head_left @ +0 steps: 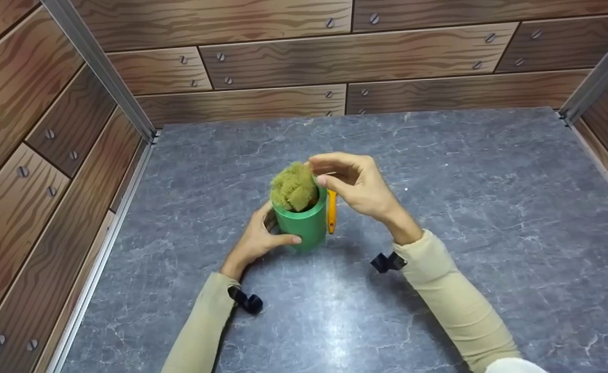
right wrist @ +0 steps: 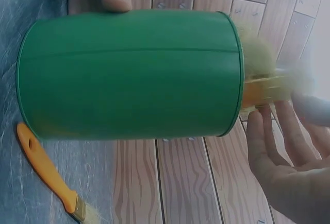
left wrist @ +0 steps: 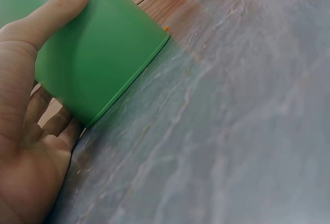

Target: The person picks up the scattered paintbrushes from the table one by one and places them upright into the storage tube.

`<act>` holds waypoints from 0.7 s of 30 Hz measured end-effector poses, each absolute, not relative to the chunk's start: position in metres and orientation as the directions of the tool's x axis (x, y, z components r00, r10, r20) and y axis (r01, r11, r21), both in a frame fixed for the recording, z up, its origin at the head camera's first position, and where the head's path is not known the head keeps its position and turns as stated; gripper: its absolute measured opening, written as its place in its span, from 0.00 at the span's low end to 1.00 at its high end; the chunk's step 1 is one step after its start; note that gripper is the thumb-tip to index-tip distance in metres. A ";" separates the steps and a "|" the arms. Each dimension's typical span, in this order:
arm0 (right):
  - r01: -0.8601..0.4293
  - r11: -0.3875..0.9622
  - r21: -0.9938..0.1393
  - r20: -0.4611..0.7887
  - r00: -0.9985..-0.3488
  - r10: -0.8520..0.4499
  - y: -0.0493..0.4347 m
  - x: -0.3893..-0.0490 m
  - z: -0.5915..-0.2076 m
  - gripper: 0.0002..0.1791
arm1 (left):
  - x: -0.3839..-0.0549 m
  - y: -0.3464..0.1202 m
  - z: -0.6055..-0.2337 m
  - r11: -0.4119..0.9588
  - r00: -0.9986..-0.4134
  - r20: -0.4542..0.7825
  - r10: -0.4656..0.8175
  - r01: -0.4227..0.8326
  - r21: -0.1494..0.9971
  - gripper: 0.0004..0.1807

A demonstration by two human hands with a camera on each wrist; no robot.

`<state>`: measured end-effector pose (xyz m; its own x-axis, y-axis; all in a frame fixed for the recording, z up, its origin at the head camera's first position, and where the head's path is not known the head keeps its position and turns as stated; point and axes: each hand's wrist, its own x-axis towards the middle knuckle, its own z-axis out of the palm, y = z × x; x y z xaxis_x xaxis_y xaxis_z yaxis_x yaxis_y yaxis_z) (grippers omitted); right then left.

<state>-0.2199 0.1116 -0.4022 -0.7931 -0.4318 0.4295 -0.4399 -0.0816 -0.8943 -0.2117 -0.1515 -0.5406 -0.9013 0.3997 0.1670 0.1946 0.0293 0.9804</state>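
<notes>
A green cylindrical can (head_left: 304,228) stands on the table; fuzzy yellow-green bristles (head_left: 293,189) rise above its rim. My left hand (head_left: 257,235) grips the can from the left, thumb across its front. At the right of the rim is my right hand (head_left: 358,181), its fingers bent and spread beside the bristles. In the right wrist view, a blurred paintbrush (right wrist: 258,91) with an orange handle stands handle-down in the can's mouth, my right fingertips (right wrist: 255,121) close beside it. Another orange-handled paintbrush (right wrist: 46,175) lies on the table right of the can.
The grey marbled table (head_left: 464,197) stretches around the can. Wood-patterned walls (head_left: 283,57) close it in at the back and both sides, with metal posts (head_left: 102,67) at the corners. A small black camera (head_left: 389,262) is strapped at each wrist.
</notes>
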 end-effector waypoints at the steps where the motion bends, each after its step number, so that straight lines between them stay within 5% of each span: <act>1: -0.438 -0.084 -0.895 0.428 -0.790 -0.439 0.112 -0.220 -0.402 0.19 | -0.212 -0.152 -0.541 0.027 -0.901 0.171 0.400 0.198 0.980 0.56; 21: -0.428 0.023 -0.904 0.398 -0.859 -0.321 0.115 -0.225 -0.404 0.14 | -0.211 -0.152 -0.540 0.021 -0.911 0.159 0.382 0.181 0.983 0.55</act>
